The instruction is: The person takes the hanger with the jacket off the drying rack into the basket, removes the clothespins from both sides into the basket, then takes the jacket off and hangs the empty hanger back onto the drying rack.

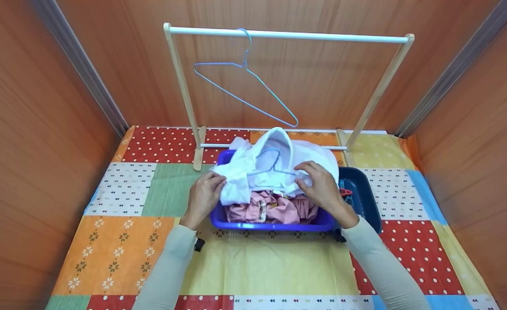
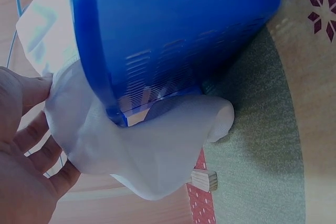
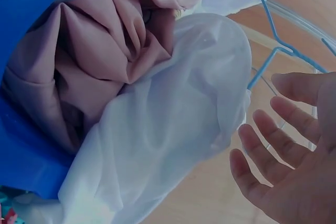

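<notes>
A white hooded garment (image 1: pixel 236 185) drapes over the blue-purple basket (image 1: pixel 270 226), its hood toward the rack. Inside its neck sits a blue hanger (image 1: pixel 273 168), the hook pointing up. My left hand (image 1: pixel 206 193) pinches the garment at its left side, thumb on one face and fingers behind, as the left wrist view shows. By the garment's right shoulder is my right hand (image 1: pixel 320 185); in the right wrist view its fingers (image 3: pixel 281 148) are spread and loosely bent beside the cloth (image 3: pixel 173 114) and hanger. Pink clothing (image 1: pixel 283 211) lies bunched in the basket.
Behind the basket stands a rack with a white rail (image 1: pixel 322 36), and another blue hanger (image 1: pixel 270 90) hangs from it. A dark tray (image 1: pixel 367 206) with red and blue clips (image 1: pixel 345 192) sits right of the basket. Wooden panels (image 1: pixel 20 150) enclose the patchwork cloth (image 1: pixel 279 267).
</notes>
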`<state>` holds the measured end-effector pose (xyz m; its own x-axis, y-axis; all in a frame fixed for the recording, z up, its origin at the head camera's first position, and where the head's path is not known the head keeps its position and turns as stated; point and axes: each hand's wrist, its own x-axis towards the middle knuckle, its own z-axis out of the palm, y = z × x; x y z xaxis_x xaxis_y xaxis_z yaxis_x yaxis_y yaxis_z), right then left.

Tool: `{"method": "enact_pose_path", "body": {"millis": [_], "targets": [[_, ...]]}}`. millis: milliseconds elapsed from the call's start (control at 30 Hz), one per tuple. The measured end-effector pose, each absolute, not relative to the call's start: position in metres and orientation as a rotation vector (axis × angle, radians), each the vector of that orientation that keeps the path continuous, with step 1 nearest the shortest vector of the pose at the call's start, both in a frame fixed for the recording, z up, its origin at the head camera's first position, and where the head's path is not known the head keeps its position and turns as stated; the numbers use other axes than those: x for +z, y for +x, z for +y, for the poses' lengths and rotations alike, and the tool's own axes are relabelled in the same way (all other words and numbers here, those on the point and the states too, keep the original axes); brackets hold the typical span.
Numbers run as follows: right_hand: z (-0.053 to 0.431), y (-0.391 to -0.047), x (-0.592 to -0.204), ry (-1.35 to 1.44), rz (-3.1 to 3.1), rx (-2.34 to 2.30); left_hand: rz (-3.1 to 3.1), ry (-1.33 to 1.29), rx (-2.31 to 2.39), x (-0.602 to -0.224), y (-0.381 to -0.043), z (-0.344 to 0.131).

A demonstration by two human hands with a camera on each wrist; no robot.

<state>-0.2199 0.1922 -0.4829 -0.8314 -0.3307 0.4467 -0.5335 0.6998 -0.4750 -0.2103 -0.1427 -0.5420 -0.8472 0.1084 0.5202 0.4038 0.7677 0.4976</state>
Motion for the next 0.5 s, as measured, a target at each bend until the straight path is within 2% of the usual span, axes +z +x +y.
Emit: {"method": "enact_pose_path", "body": {"millis": [500], "targets": [[0.189,-0.228,-0.495,0.657,-2.668,0.824,-2.504,-0.395,-0.82,-0.541,-0.209,-0.143]]}}
